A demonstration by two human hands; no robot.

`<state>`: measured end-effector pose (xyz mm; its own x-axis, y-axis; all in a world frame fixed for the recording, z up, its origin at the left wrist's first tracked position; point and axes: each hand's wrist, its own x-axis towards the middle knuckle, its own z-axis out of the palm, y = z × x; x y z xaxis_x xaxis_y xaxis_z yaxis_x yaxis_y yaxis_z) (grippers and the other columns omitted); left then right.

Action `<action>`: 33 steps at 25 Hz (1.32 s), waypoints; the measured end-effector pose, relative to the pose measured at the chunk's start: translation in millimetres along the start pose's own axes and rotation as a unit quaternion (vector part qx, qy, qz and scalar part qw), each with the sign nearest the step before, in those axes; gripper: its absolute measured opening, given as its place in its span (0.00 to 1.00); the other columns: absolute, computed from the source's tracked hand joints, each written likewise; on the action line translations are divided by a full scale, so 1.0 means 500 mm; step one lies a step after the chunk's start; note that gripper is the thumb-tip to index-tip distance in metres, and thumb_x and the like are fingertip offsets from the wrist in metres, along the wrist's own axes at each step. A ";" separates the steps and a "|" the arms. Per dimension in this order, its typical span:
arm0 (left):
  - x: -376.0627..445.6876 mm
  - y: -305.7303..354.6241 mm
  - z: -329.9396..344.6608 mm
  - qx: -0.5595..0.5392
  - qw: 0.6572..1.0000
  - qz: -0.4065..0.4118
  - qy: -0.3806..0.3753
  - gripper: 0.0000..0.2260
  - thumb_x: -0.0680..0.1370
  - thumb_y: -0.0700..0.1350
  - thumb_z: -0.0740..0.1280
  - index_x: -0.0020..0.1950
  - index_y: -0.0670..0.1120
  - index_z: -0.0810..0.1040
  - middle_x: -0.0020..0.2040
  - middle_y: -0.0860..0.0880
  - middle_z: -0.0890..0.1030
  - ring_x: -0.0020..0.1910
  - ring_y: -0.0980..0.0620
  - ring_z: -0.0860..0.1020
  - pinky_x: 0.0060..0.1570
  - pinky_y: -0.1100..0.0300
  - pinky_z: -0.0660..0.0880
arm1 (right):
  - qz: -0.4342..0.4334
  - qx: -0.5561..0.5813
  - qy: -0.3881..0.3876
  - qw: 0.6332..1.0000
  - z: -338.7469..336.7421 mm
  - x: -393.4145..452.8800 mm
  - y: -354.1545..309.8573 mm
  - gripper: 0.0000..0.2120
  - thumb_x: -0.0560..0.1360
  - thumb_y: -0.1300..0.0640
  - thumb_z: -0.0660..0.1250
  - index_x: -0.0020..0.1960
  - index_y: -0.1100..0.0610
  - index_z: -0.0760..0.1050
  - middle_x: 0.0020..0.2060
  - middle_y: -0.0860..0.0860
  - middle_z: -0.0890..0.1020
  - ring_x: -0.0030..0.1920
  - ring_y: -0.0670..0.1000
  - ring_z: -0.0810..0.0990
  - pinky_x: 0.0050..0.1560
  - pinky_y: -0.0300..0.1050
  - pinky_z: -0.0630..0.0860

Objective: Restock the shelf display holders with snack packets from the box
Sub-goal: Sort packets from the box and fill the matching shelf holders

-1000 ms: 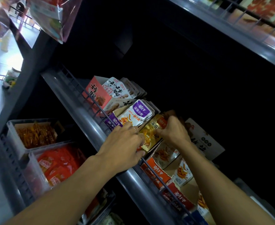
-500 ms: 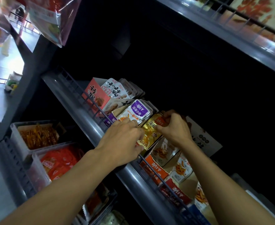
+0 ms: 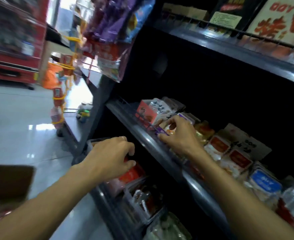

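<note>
— What am I seeing of the hands?

— I'm watching the right hand reaching over the grey shelf rail at about three o'clock of centre. Its fingers are curling round the purple-and-white packets at the front of a display holder; I'm reading that as a pinch, though motion blur is smearing the fingertips. The left hand is hanging lower, at about nine o'clock from the right one, fingers loosely bent and gripping nothing, a ring showing on one finger. It's hovering in front of the red packets on the tier below; I can't tell whether it's touching them.

— And around them?

— The pink carton holder is sitting at eleven o'clock from the right hand, just beside the purple packets. Toward four o'clock, rows of orange-topped packets and blue-labelled packets are running along the same shelf. A brown cardboard box is showing at eight o'clock, near the left forearm.

— The room?

— Pale glossy floor tiles are filling the left side, hanging snack bags are dangling at twelve o'clock, and a red cabinet is blurring at ten o'clock.
</note>
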<state>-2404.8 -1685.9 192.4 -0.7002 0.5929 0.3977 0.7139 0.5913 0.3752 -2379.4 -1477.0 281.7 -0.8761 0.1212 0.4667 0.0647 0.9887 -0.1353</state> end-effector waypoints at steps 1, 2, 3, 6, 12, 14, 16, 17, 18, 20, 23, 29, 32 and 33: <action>-0.040 -0.023 -0.018 0.016 1.000 -0.018 -0.012 0.10 0.76 0.58 0.66 0.53 0.55 0.76 0.51 0.56 0.74 0.55 0.51 0.76 0.47 0.57 0.72 | -0.013 0.012 -0.008 1.000 0.016 -0.006 -0.039 0.17 0.66 0.50 0.76 0.50 0.55 0.76 0.45 0.50 0.79 0.47 0.52 0.78 0.46 0.47 0.73; -0.080 -0.046 -0.034 0.027 0.999 -0.037 -0.019 0.10 0.76 0.58 0.65 0.52 0.54 0.76 0.52 0.55 0.75 0.55 0.51 0.77 0.47 0.56 0.73 | -0.025 0.024 -0.019 0.999 0.033 -0.013 -0.081 0.18 0.66 0.49 0.76 0.51 0.55 0.76 0.45 0.50 0.79 0.47 0.52 0.77 0.45 0.46 0.72; -0.124 -0.071 -0.051 0.038 0.997 -0.056 -0.023 0.10 0.76 0.58 0.65 0.52 0.54 0.77 0.52 0.55 0.76 0.54 0.50 0.77 0.48 0.56 0.75 | -0.037 0.042 -0.031 0.998 0.051 -0.021 -0.127 0.19 0.67 0.48 0.76 0.52 0.55 0.76 0.46 0.50 0.79 0.48 0.51 0.77 0.46 0.45 0.71; -0.259 -0.133 -0.096 0.052 0.992 -0.112 -0.034 0.12 0.76 0.60 0.65 0.53 0.55 0.77 0.52 0.56 0.77 0.52 0.53 0.77 0.45 0.59 0.73 | -0.078 0.094 -0.075 0.990 0.106 -0.052 -0.271 0.18 0.67 0.48 0.76 0.52 0.52 0.75 0.45 0.49 0.78 0.47 0.51 0.77 0.47 0.47 0.74; -0.522 -0.218 -0.115 0.038 0.959 -0.280 -0.012 0.09 0.75 0.59 0.67 0.46 0.54 0.76 0.46 0.55 0.77 0.47 0.52 0.78 0.42 0.56 0.74 | -0.149 0.162 -0.184 0.958 0.240 -0.126 -0.529 0.16 0.67 0.50 0.76 0.49 0.52 0.73 0.44 0.49 0.78 0.45 0.51 0.77 0.49 0.49 0.77; -0.598 -0.240 -0.104 0.020 0.940 -0.341 0.007 0.08 0.75 0.58 0.69 0.46 0.54 0.78 0.44 0.55 0.77 0.44 0.53 0.77 0.41 0.57 0.74 | -0.161 0.180 -0.215 0.946 0.297 -0.156 -0.587 0.18 0.67 0.48 0.75 0.52 0.52 0.73 0.44 0.48 0.77 0.45 0.50 0.77 0.48 0.49 0.78; -0.668 -0.267 -0.088 0.004 0.914 -0.404 0.029 0.07 0.74 0.56 0.71 0.46 0.53 0.79 0.44 0.55 0.79 0.43 0.53 0.77 0.40 0.58 0.75 | -0.168 0.198 -0.255 0.931 0.364 -0.194 -0.635 0.18 0.69 0.48 0.75 0.53 0.53 0.74 0.45 0.49 0.77 0.46 0.50 0.77 0.47 0.49 0.77; -0.700 -0.282 -0.076 -0.006 0.900 -0.434 0.045 0.07 0.74 0.54 0.71 0.46 0.52 0.79 0.45 0.53 0.80 0.43 0.53 0.77 0.40 0.58 0.74 | -0.169 0.204 -0.270 0.926 0.397 -0.213 -0.652 0.17 0.69 0.49 0.75 0.53 0.52 0.74 0.44 0.48 0.77 0.46 0.50 0.77 0.46 0.49 0.76; -0.729 -0.299 -0.061 -0.014 0.884 -0.464 0.057 0.07 0.74 0.53 0.71 0.48 0.51 0.79 0.46 0.52 0.81 0.43 0.53 0.77 0.41 0.59 0.73 | -0.169 0.206 -0.287 0.920 0.433 -0.233 -0.666 0.15 0.70 0.50 0.75 0.52 0.52 0.74 0.44 0.47 0.77 0.45 0.49 0.76 0.45 0.48 0.75; -0.777 -0.336 -0.023 -0.018 0.850 -0.521 0.072 0.10 0.75 0.52 0.71 0.53 0.50 0.79 0.50 0.50 0.81 0.48 0.52 0.78 0.43 0.60 0.71 | -0.165 0.218 -0.336 0.901 0.519 -0.272 -0.685 0.13 0.70 0.52 0.74 0.52 0.52 0.75 0.42 0.45 0.77 0.44 0.48 0.77 0.44 0.46 0.75; -0.812 -0.398 0.048 -0.014 0.811 -0.579 0.085 0.21 0.75 0.53 0.71 0.65 0.49 0.74 0.60 0.48 0.77 0.56 0.48 0.77 0.49 0.54 0.75 | -0.141 0.231 -0.408 0.872 0.653 -0.323 -0.686 0.14 0.71 0.53 0.74 0.54 0.53 0.75 0.43 0.48 0.80 0.44 0.49 0.79 0.46 0.49 0.79; -0.798 -0.500 0.170 -0.110 0.754 -0.643 0.076 0.23 0.76 0.51 0.71 0.68 0.50 0.69 0.61 0.49 0.75 0.50 0.52 0.75 0.46 0.58 0.72 | 0.023 0.280 -0.548 0.788 0.869 -0.406 -0.663 0.23 0.71 0.56 0.76 0.62 0.57 0.70 0.48 0.51 0.79 0.47 0.49 0.81 0.45 0.43 0.79; -0.805 -0.515 0.197 -0.122 0.746 -0.648 0.095 0.18 0.78 0.50 0.68 0.66 0.50 0.70 0.55 0.54 0.72 0.49 0.55 0.73 0.45 0.59 0.72 | 0.091 0.262 -0.584 0.763 0.952 -0.455 -0.671 0.25 0.71 0.55 0.76 0.62 0.57 0.68 0.48 0.49 0.78 0.49 0.49 0.79 0.48 0.46 0.77; -0.810 -0.514 0.201 -0.125 0.745 -0.647 0.103 0.18 0.79 0.50 0.68 0.66 0.50 0.70 0.54 0.55 0.71 0.49 0.55 0.74 0.45 0.58 0.74 | 0.101 0.251 -0.583 0.766 0.973 -0.473 -0.676 0.23 0.71 0.54 0.76 0.60 0.57 0.69 0.48 0.48 0.78 0.48 0.49 0.78 0.46 0.45 0.75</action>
<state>-2306.2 -2022.8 -149.4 -0.8056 -0.4967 -0.3231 -0.5598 0.4595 0.6896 -2426.5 -1882.6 -208.2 -0.7221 -0.1834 -0.6670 0.3198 0.7666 -0.5569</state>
